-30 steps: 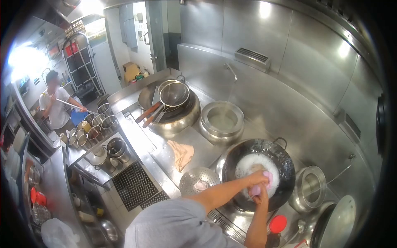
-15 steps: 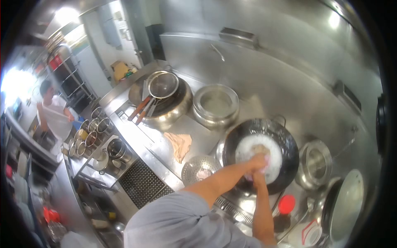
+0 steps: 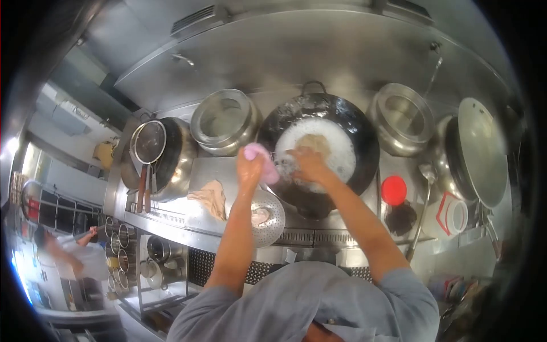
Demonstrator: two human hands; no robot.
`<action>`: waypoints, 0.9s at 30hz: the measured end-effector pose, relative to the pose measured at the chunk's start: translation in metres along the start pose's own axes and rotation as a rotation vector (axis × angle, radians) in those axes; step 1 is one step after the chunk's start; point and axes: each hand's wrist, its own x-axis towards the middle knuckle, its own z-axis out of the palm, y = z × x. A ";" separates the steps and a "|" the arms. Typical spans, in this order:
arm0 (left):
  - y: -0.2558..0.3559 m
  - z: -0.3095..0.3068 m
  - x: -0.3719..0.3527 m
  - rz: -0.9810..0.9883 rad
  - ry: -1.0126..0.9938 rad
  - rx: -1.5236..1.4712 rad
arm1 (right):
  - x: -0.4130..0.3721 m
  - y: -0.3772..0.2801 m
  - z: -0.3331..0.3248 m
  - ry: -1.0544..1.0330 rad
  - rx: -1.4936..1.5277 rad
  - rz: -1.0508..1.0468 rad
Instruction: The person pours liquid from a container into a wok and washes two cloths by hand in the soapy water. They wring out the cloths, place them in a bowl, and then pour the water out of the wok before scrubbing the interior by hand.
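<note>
A large black wok [image 3: 364, 154] stands in the middle, holding white foamy water [image 3: 342, 148]. A tan wad [image 3: 314, 143], perhaps a cloth or scrubber, lies in the foam. My right hand [image 3: 309, 165] is over the foam just below that wad, fingers spread, with nothing visible in it. At the wok's left rim, my left hand [image 3: 249, 170] is closed around a pink cloth [image 3: 261, 161]. Below it, a round perforated strainer [image 3: 269, 233] carries a small pinkish piece. A peach-coloured cloth [image 3: 209, 198] lies on the steel counter to the left.
Steel pots [image 3: 219, 139] [image 3: 393, 139] flank the wok. Strainers with wooden handles [image 3: 150, 142] rest on a pan at left. On the right are a red lid [image 3: 394, 190], a ladle [image 3: 423, 205], a white container [image 3: 456, 216] and a pale wok [image 3: 481, 154]. Another person [image 3: 65, 253] stands far left.
The view has swung to the right and levelled. My hands, together over the foam before, are now apart: the left has drawn to the wok's left rim with the pink cloth.
</note>
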 end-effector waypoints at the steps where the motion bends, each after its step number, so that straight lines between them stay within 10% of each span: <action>1: 0.011 -0.030 -0.006 -0.026 -0.047 -0.024 | 0.016 0.042 0.017 0.006 -0.039 -0.013; 5: -0.055 -0.058 -0.046 -0.124 -0.129 0.335 | 0.008 0.060 0.012 -0.085 -0.001 0.367; 10: -0.161 -0.044 -0.103 0.088 -0.393 0.546 | -0.003 0.070 0.063 0.047 0.031 0.350; 14: -0.143 -0.041 -0.123 0.216 -0.215 0.663 | -0.011 0.091 0.016 -0.102 0.378 0.344; 17: -0.101 -0.028 -0.098 0.355 0.003 0.427 | -0.007 0.096 -0.015 0.166 0.252 0.145; 21: 0.018 0.008 -0.077 0.301 -0.300 -0.302 | -0.005 0.052 -0.093 0.128 0.398 0.099; 27: 0.084 0.068 -0.084 0.240 -0.467 -0.188 | -0.007 0.017 -0.126 0.228 0.989 0.227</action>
